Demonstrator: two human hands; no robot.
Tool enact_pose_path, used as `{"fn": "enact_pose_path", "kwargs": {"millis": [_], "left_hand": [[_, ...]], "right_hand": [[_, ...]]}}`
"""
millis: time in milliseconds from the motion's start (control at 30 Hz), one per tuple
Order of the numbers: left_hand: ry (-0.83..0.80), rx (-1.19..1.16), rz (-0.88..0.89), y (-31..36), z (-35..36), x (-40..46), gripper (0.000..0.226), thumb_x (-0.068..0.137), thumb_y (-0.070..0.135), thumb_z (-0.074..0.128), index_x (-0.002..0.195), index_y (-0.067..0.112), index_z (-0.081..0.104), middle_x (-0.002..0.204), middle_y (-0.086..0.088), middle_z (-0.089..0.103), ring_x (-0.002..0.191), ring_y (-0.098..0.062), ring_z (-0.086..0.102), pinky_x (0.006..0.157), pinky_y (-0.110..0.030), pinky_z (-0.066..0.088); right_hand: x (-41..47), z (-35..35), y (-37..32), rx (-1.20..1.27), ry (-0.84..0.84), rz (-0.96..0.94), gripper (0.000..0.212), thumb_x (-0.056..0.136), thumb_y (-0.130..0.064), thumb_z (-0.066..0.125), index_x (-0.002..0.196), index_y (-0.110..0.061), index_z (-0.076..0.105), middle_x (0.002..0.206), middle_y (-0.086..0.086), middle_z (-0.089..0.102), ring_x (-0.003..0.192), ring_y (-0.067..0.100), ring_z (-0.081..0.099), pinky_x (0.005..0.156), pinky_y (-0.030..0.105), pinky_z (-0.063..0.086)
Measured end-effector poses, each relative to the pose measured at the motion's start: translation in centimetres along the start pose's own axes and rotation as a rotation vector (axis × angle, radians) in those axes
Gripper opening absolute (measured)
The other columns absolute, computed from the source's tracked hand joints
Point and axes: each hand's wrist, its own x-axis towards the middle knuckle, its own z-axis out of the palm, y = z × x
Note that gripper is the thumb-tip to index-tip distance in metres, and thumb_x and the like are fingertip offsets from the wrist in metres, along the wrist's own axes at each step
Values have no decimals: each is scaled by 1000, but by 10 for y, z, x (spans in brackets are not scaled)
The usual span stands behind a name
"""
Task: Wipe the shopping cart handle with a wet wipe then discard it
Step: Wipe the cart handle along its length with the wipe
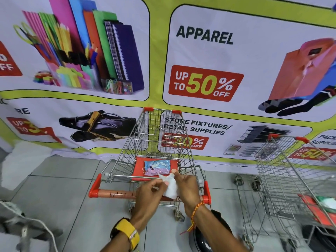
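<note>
A wire shopping cart (160,142) stands in front of me with a red-orange handle (116,194) running across its near end. Just above the handle's right half, my left hand (149,195) and my right hand (187,188) both pinch a white wet wipe (171,189) stretched between them. A blue and pink wipe packet (157,167) lies on the red child-seat flap (140,168) behind the hands. My hands hide part of the handle.
A second wire cart (291,179) stands to the right, holding a red flap and a white-green item (327,202). A dark round bin (209,237) sits on the tiled floor under my right forearm. A printed sale banner (200,70) covers the wall ahead. A cable (36,222) lies at left.
</note>
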Motion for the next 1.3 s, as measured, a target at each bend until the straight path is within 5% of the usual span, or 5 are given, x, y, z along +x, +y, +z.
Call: {"fn": "enact_pose_path", "kwargs": {"millis": [367, 600, 867, 1100, 1300], "left_hand": [[-190, -140, -236, -12, -48, -2, 12, 96, 7, 52, 84, 5, 53, 74, -9, 67, 65, -14, 62, 60, -33, 46], [-363, 550, 13, -30, -94, 34, 12, 90, 12, 63, 82, 19, 67, 94, -2, 74, 93, -17, 66, 84, -31, 50], [-325, 779, 176, -39, -60, 69, 11, 88, 18, 66, 89, 13, 76, 100, -6, 76, 83, -12, 59, 72, -22, 39], [-338, 791, 297, -53, -66, 76, 11, 84, 22, 70, 87, 16, 79, 93, -1, 78, 78, -9, 60, 70, -19, 40], [-129, 833, 455, -82, -130, 104, 19, 89, 25, 61, 95, 18, 77, 103, -3, 73, 99, -24, 62, 87, -31, 45]], "right_hand": [[-14, -26, 24, -256, -64, -29, 56, 95, -43, 67, 46, -17, 63, 45, 5, 65, 43, 15, 63, 55, 36, 55], [1, -48, 40, -751, -4, -65, 58, 94, -52, 65, 51, -16, 60, 61, 7, 70, 60, 21, 65, 69, 35, 53], [5, -31, 39, -1272, 205, -396, 31, 91, -50, 69, 85, -20, 70, 80, 3, 76, 72, 26, 73, 66, 37, 59], [-10, 24, 55, -916, -283, -683, 24, 101, -22, 52, 113, -15, 71, 119, 6, 74, 106, 26, 70, 93, 35, 56], [-9, 69, 76, -993, -115, -781, 29, 97, -38, 59, 116, -24, 76, 97, 0, 78, 85, 26, 72, 78, 39, 57]]}}
